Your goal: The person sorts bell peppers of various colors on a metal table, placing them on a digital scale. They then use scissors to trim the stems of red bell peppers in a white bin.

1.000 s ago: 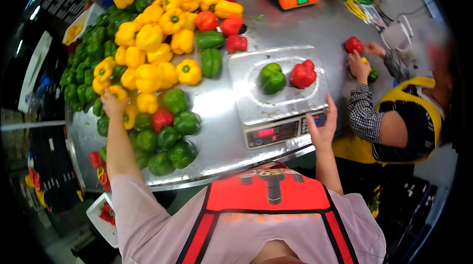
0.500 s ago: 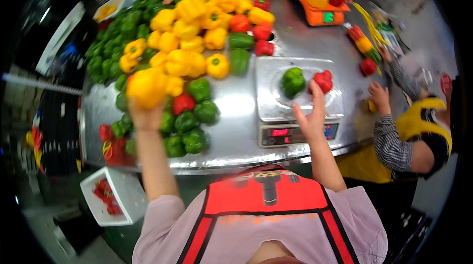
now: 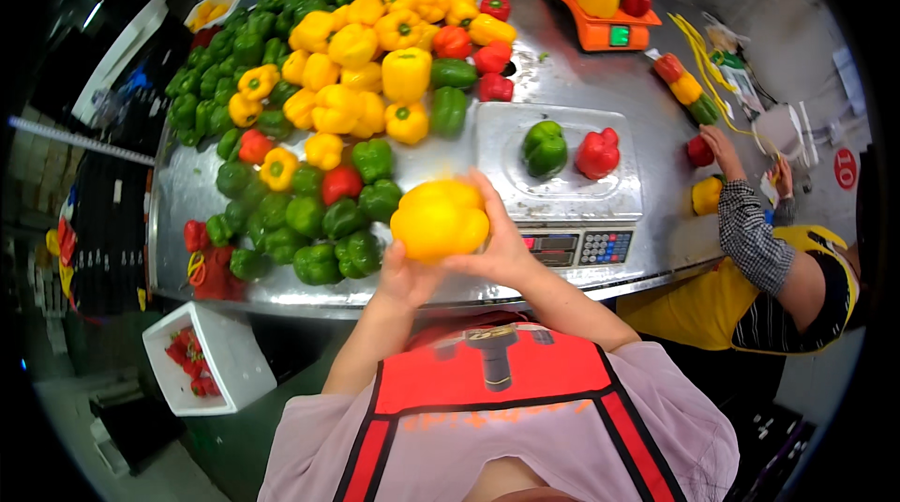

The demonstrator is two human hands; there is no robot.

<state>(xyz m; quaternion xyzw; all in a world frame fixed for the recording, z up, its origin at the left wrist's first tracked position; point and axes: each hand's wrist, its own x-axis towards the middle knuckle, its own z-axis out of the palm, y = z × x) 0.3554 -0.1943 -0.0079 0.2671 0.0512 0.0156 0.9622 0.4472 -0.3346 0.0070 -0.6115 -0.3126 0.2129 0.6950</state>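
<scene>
A large yellow bell pepper (image 3: 439,219) is held up in front of me between both hands, above the table's near edge. My left hand (image 3: 410,275) grips it from below on the left, and my right hand (image 3: 495,238) wraps its right side. To the right stands a silver weighing scale (image 3: 614,197) with a green bell pepper (image 3: 544,149) and a red bell pepper (image 3: 598,153) lying apart on its pan. My right forearm partly covers the scale's display. Left of my hands lies a cluster of green bell peppers (image 3: 305,217).
Heaped yellow peppers (image 3: 354,45) and green peppers (image 3: 248,47) cover the metal table's left half. An orange scale (image 3: 614,37) with peppers stands far right. A co-worker's hand (image 3: 722,150) touches a red pepper at right. A white foam box (image 3: 246,371) sits lower left.
My left hand has brought the yellow pepper rightward and nearer from the heap. My right hand has left the red pepper on the scale and now holds the yellow one too.
</scene>
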